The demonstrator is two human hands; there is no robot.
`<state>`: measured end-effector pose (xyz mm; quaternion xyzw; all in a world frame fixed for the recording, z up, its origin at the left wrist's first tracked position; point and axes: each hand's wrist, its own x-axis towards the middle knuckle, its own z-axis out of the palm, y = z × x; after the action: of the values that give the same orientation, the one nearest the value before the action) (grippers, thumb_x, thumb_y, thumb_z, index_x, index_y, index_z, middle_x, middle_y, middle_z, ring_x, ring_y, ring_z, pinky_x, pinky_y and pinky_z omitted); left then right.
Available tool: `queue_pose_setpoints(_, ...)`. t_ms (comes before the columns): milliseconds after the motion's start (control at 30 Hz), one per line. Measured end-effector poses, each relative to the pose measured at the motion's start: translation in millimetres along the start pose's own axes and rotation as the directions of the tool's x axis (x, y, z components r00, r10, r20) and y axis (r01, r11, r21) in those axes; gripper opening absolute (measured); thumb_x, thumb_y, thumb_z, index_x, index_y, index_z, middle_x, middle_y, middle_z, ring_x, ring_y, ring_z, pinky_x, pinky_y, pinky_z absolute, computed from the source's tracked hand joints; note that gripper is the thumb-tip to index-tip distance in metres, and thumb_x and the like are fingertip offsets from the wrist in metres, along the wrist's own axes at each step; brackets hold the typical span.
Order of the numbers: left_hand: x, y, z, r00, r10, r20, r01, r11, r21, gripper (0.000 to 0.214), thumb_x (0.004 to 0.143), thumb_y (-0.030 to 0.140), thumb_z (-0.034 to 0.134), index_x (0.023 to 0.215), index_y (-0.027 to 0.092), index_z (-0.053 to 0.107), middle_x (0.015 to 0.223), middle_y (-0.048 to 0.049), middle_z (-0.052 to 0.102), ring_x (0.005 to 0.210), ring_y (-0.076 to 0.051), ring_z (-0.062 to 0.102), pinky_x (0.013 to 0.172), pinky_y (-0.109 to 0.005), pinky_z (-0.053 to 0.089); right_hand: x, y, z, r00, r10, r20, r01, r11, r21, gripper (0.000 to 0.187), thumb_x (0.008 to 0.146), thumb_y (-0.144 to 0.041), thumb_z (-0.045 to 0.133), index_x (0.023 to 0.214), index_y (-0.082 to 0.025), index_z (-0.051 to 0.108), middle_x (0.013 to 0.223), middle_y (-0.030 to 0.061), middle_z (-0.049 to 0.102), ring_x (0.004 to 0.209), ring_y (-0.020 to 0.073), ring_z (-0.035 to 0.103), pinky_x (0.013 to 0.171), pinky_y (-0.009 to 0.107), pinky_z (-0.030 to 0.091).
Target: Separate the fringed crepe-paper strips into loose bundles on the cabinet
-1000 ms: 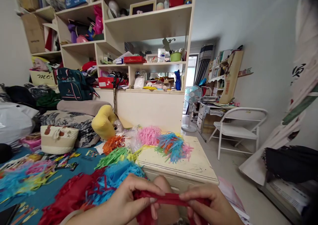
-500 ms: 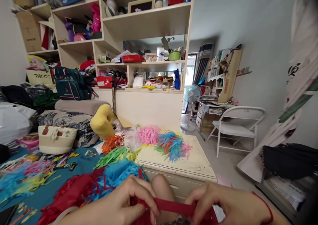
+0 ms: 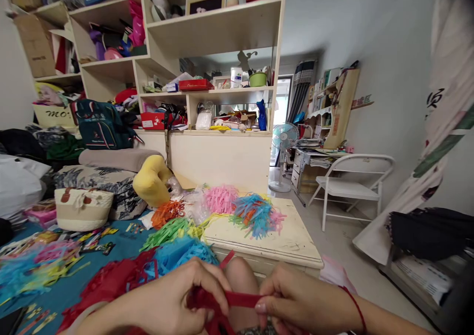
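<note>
My left hand (image 3: 185, 295) and my right hand (image 3: 292, 300) are low in the view, both pinched on a red paper strip (image 3: 240, 299) stretched between them above my knee (image 3: 240, 280). More red strip bunches under the left fingers, and one loose end sticks up by the knee. Piles of shredded paper lie just beyond: red (image 3: 107, 283), blue (image 3: 181, 253), green (image 3: 168, 231), orange (image 3: 168, 211), pink (image 3: 221, 198) and a mixed blue-orange heap (image 3: 255, 215).
A cream low table (image 3: 281, 248) stands ahead with paper heaps on it. Left is a teal mat (image 3: 70, 285), a woven bag (image 3: 82, 207) and a yellow cushion (image 3: 151, 179). Cluttered shelves (image 3: 207, 39) rise behind. A white folding chair (image 3: 351, 187) stands right.
My hands have come closer together along the red strip, the right one sliding left. The view has tilted slightly.
</note>
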<state>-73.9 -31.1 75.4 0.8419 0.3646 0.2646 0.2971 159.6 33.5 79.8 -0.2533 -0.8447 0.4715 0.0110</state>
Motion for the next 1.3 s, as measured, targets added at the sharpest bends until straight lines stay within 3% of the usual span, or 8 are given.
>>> queue_pose_setpoints(100, 7.5, 4.9, -0.3, 0.999, -0.004, -0.041, 0.007, 0.997, 0.074, 0.043, 0.073, 0.021, 0.070, 0.115, 0.022, 0.063, 0.127, -0.0080, 0.060, 0.116, -0.027, 0.053, 0.101, -0.038, 0.039, -1.0, -5.3, 0.2, 0.999, -0.032, -0.042, 0.029, 0.998, -0.063, 0.028, 0.087, -0.013, 0.047, 0.065, -0.014, 0.064, 0.049, -0.0052, 0.051, 0.042, 0.0049, 0.044, 0.045, 0.013, 0.035)
queue_pose_setpoints(200, 17.6, 11.6, 8.8, 0.999, -0.042, 0.034, 0.040, 0.998, 0.047, 0.027, 0.087, 0.030, 0.059, 0.111, 0.021, 0.066, 0.104, -0.0077, 0.069, 0.097, -0.022, 0.062, 0.087, -0.031, 0.047, -2.0, -8.8, 2.4, 0.990, -0.122, -0.072, 0.112, 0.986, -0.126, 0.029, 0.084, -0.007, 0.048, 0.059, -0.014, 0.060, 0.052, -0.0048, 0.053, 0.043, 0.0047, 0.044, 0.046, 0.013, 0.036)
queue_pose_setpoints(333, 22.3, 10.5, 20.7, 0.994, -0.096, 0.059, 0.102, 0.987, -0.124, 0.031, 0.094, 0.030, 0.045, 0.095, 0.015, 0.072, 0.077, -0.0067, 0.069, 0.069, -0.015, 0.064, 0.063, -0.021, 0.050, -9.5, -1.3, 6.0, 0.986, -0.126, -0.109, 0.112, 0.986, -0.123, 0.030, 0.090, -0.016, 0.044, 0.077, -0.014, 0.071, 0.056, -0.0025, 0.055, 0.046, 0.0063, 0.046, 0.046, 0.014, 0.035)
queue_pose_setpoints(500, 18.1, 3.6, 24.5, 0.984, -0.177, -0.010, 0.172, 0.967, -0.190, 0.046, 0.092, 0.045, 0.044, 0.083, 0.010, 0.073, 0.066, -0.0089, 0.066, 0.062, -0.016, 0.061, 0.059, -0.024, 0.048, -13.7, 23.5, 20.8, 0.938, -0.190, -0.291, 0.213, 0.976, 0.049, 0.040, 0.095, -0.043, 0.042, 0.107, -0.018, 0.070, 0.068, 0.0028, 0.064, 0.053, 0.0087, 0.050, 0.048, 0.016, 0.036)
queue_pose_setpoints(667, 10.8, -5.6, 31.7, 0.979, -0.117, -0.167, 0.039, 0.912, -0.409, 0.046, 0.087, 0.053, 0.053, 0.105, 0.014, 0.071, 0.070, -0.0088, 0.071, 0.063, -0.017, 0.067, 0.059, -0.025, 0.051, -9.3, 50.6, 32.8, 0.862, -0.234, -0.451, 0.389, 0.875, 0.289, 0.034, 0.088, -0.047, 0.057, 0.103, -0.022, 0.073, 0.070, 0.0037, 0.067, 0.050, 0.0062, 0.053, 0.044, 0.013, 0.036)
queue_pose_setpoints(933, 7.6, 0.8, 26.7, 0.975, 0.041, -0.220, -0.139, 0.881, -0.453, 0.019, 0.088, 0.026, 0.060, 0.089, 0.019, 0.078, 0.073, -0.0098, 0.076, 0.065, -0.018, 0.071, 0.062, -0.025, 0.053, -21.9, 33.1, 24.0, 0.805, -0.395, -0.442, 0.524, 0.824, 0.217, 0.017, 0.086, -0.027, 0.063, 0.089, -0.022, 0.078, 0.066, 0.0045, 0.070, 0.057, 0.0074, 0.059, 0.057, 0.015, 0.046)
queue_pose_setpoints(1233, 3.5, -12.5, 19.6, 0.995, 0.045, -0.093, -0.087, 0.853, -0.515, 0.011, 0.079, 0.026, 0.071, 0.086, 0.023, 0.079, 0.081, -0.0108, 0.077, 0.071, -0.020, 0.070, 0.067, -0.028, 0.052, -28.5, 34.4, 16.5, 0.828, -0.416, -0.376, 0.485, 0.868, 0.108, 0.018, 0.085, -0.025, 0.062, 0.084, -0.018, 0.079, 0.067, 0.0068, 0.071, 0.058, 0.0091, 0.061, 0.055, 0.015, 0.044)
queue_pose_setpoints(1300, 1.9, -9.8, 16.4, 0.994, 0.045, -0.104, -0.088, 0.889, -0.449, 0.012, 0.079, 0.024, 0.070, 0.088, 0.022, 0.079, 0.082, -0.0107, 0.077, 0.073, -0.020, 0.070, 0.068, -0.029, 0.052, -31.2, 34.8, 11.1, 0.875, -0.362, -0.321, 0.426, 0.891, 0.158, 0.016, 0.082, -0.027, 0.067, 0.084, -0.017, 0.079, 0.071, 0.0076, 0.072, 0.060, 0.0095, 0.062, 0.056, 0.016, 0.044)
